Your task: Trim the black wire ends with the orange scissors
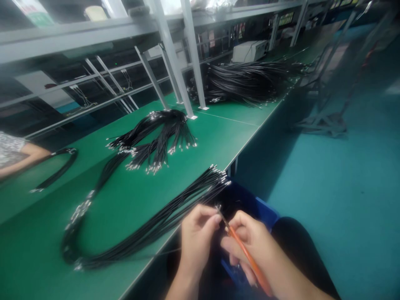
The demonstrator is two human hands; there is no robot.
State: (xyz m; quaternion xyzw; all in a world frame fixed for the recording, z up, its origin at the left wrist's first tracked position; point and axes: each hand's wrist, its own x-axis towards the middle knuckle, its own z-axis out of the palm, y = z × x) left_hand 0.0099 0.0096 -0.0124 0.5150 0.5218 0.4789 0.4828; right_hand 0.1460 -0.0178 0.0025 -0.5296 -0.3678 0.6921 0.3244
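Observation:
My right hand [250,241] is wrapped round an orange-handled tool [246,254], whose thin metal tip points up and left. My left hand [198,233] is pinched beside that tip, on a small piece that is too blurred to name. A thin dark cable seems to run to it from the left. Just behind both hands, a long bundle of black cables [150,225] with metal ends lies curved on the green table [125,216]. Under the hands is a blue bin [265,210].
More black cables lie in a looped pile [159,137] and a thick heap [243,81] further back. White shelf posts [178,71] rise from the table. Another person's arm [34,154] reaches in at the left beside a cable bundle [62,168].

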